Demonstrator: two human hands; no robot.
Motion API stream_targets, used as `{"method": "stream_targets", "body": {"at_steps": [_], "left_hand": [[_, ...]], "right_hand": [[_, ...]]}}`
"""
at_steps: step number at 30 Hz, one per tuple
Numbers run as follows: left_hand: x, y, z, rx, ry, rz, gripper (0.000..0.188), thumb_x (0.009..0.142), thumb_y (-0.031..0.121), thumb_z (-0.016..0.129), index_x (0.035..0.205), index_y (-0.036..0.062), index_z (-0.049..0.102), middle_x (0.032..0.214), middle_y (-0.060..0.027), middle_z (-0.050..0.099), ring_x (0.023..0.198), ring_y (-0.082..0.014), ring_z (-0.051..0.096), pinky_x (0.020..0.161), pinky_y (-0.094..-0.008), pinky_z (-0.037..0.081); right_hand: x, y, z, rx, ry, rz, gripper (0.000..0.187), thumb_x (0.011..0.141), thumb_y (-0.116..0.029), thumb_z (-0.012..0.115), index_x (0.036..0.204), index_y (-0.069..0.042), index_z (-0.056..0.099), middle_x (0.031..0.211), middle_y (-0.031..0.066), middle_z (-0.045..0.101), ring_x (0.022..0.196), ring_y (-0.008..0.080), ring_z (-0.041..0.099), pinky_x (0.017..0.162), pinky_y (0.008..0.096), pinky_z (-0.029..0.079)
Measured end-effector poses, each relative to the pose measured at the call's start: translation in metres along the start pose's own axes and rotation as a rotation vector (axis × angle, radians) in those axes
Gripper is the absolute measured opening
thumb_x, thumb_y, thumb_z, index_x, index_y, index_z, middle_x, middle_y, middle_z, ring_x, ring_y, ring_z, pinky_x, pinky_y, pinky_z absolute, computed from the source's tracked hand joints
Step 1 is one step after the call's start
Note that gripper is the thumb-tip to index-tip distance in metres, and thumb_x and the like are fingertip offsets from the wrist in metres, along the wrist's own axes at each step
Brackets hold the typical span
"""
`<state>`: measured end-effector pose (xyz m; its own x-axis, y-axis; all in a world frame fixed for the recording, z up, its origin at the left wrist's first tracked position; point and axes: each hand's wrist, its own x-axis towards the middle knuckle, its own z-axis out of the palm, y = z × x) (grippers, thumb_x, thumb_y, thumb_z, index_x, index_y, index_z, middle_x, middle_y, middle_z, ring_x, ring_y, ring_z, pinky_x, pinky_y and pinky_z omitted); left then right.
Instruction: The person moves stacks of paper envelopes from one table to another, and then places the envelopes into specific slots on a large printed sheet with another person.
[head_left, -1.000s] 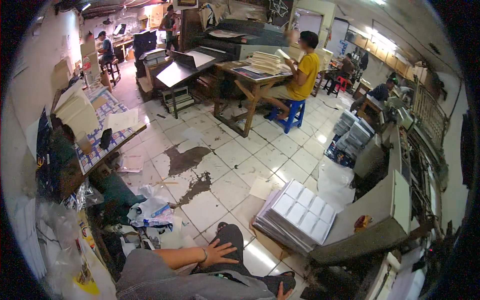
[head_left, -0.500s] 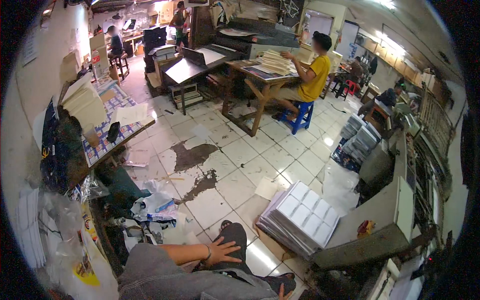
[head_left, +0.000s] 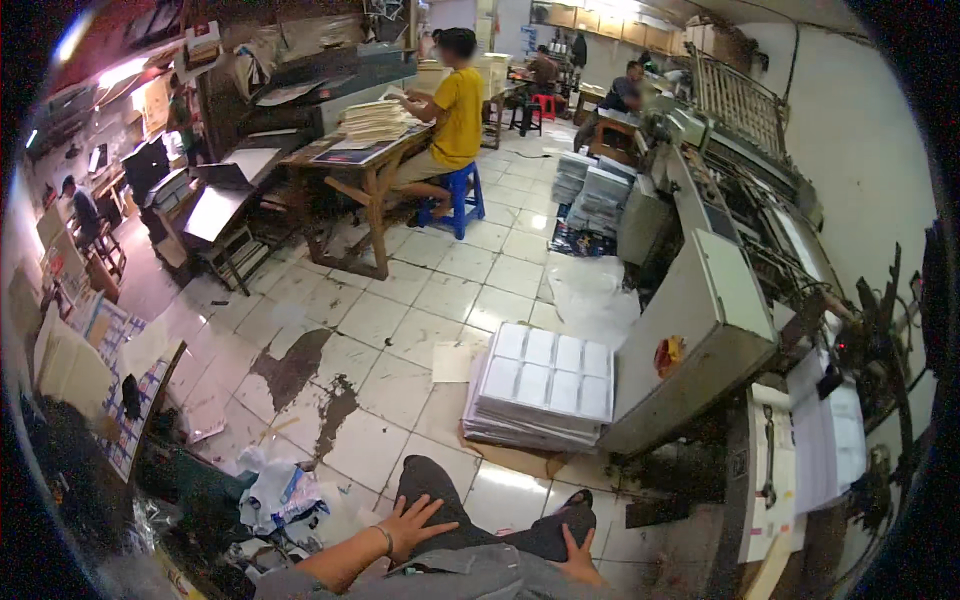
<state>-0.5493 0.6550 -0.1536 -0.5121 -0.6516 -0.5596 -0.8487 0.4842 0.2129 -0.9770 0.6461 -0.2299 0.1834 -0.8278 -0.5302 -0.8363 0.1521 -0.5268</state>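
My left hand (head_left: 417,526) lies on my left thigh near the knee, fingers spread, with a thin bracelet at the wrist. On the other thigh rests my right hand (head_left: 577,553), its fingers apart and nothing in it. Dark trousers (head_left: 435,487) cover both legs. In front of my knees, a stack of printed white sheets (head_left: 545,375) sits low on brown cardboard on the floor. Left of my legs lies a heap of crumpled paper and plastic (head_left: 280,495).
A grey-green machine (head_left: 690,330) runs along the right, with a wrench (head_left: 769,455) on a ledge. A person in yellow (head_left: 455,120) sits on a blue stool (head_left: 460,205) at a wooden table (head_left: 375,215), handling papers. Bundled stacks (head_left: 603,190) stand farther back. Left is a paper-covered table (head_left: 150,390).
The view has swung to the right, bringing more of the machine and the wrench into sight. My right hand shows more fully now. Both hands stay on my legs.
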Motion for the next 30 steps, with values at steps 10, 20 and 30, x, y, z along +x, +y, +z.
{"method": "stream_targets", "body": {"at_steps": [10,20,30], "left_hand": [[-0.011,0.008,-0.016,-0.047,-0.044,-0.017,0.126,0.067,0.007,0.08,0.154,0.0436,-0.002,0.163,-0.015,-0.01,0.149,-0.0398,-0.006,0.112,-0.0691,0.01],[0.015,-0.017,0.035,0.012,0.162,0.019,0.08,0.093,0.016,0.055,0.154,0.0445,0.011,0.162,-0.0189,0.001,0.147,-0.0466,0.001,0.109,-0.0723,0.012],[0.028,-0.024,0.05,0.027,0.417,0.094,0.064,0.088,0.05,0.057,0.147,0.0429,0.035,0.152,-0.0244,0.03,0.137,-0.052,0.03,0.102,-0.0742,0.028]], "right_hand": [[-0.002,0.007,0.003,0.113,-0.069,-0.055,0.124,0.064,-0.065,0.08,0.157,-0.032,0.004,0.147,0.0345,-0.033,0.139,0.0618,-0.007,0.113,0.0608,0.024],[-0.023,-0.036,-0.018,0.154,-0.027,0.048,0.125,0.056,-0.075,0.077,0.155,-0.038,0.01,0.15,0.039,-0.023,0.138,0.061,0.017,0.114,0.055,0.028],[-0.035,-0.036,-0.015,0.041,-0.024,0.163,0.12,0.058,-0.082,0.07,0.154,-0.046,0.007,0.155,0.0305,-0.021,0.134,0.0654,0.019,0.111,0.0594,0.029]]}}
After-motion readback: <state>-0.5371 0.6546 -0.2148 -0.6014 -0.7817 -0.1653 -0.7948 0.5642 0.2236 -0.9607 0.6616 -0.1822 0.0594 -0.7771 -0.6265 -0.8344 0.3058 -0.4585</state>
